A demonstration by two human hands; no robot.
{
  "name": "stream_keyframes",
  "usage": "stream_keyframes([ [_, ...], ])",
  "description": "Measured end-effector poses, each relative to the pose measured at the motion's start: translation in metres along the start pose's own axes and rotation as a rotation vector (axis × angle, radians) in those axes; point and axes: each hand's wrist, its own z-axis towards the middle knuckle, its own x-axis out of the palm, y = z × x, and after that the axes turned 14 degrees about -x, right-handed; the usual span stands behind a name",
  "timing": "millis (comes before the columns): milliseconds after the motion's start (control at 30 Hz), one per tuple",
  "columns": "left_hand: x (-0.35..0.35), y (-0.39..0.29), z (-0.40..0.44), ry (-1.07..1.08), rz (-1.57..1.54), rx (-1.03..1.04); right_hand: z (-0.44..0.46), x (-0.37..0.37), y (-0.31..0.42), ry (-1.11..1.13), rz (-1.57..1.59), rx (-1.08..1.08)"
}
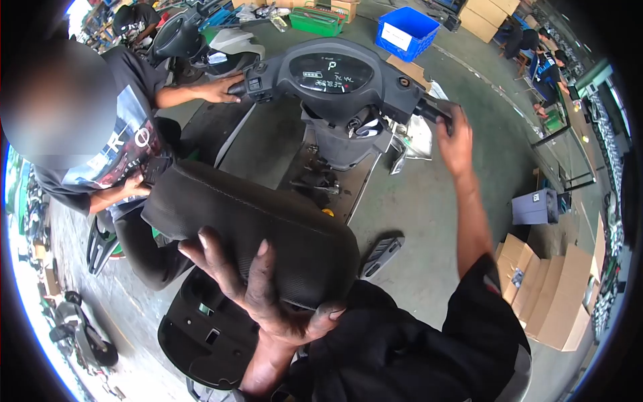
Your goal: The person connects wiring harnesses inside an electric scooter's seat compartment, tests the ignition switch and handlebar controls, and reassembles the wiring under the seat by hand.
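Head view: there's the scooter (pixel 335 144), out in the middle of the floor (pixel 429 221), dash (pixel 331 72) lit, showing a P! The right grip (pixel 456 137) is curled firmly around the handlebar (pixel 405 94) at its right end. The left grip (pixel 268 295)? Unclenched, fingers spread wide over the near side of the black seat (pixel 254 214); whether it touches, there's no telling. On the left, a co-worker's hand (pixel 218 88) rests at the handlebar's other end. Beyond the dash sits a blue bin (pixel 407 33); an opened carton (pixel 559 295) stands toward the floor's right edge.
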Motion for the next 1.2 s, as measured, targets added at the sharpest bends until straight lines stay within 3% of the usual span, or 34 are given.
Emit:
stream_keyframes([
  [33, 0.002, 0.000, 0.000, 0.021, 0.012, 0.006, 0.012, -0.008, -0.014, 0.259, -0.100, 0.038],
  [67, 0.003, -0.001, 0.001, 0.044, 0.025, 0.010, 0.021, -0.011, -0.014, 0.255, -0.097, 0.037],
  [133, 0.004, -0.004, 0.000, 0.048, 0.032, 0.008, 0.035, -0.014, -0.014, 0.790, -0.400, 0.067],
  [167, 0.006, -0.004, 0.000, 0.045, 0.028, 0.011, 0.044, -0.009, -0.022, 0.857, -0.369, 0.095],
  [533, 0.004, -0.004, 0.011, 0.061, -0.051, -0.015, 0.057, 0.005, -0.009, 0.783, -0.444, 0.272],
  [600, 0.005, -0.005, 0.016, 0.034, 0.055, 0.041, 0.053, 0.008, -0.011, 0.674, -0.459, 0.191],
  [800, 0.006, -0.003, 0.021, 0.042, 0.059, 0.045, 0.061, 0.014, -0.020, 0.745, -0.506, 0.247],
  [933, 0.005, -0.002, 0.023, 0.027, 0.061, 0.046, 0.055, 0.017, -0.021, 0.605, -0.530, 0.133],
  [1200, 0.016, 0.001, 0.028, 0.034, 0.063, 0.033, 0.058, 0.019, -0.021, 0.683, -0.526, 0.183],
])
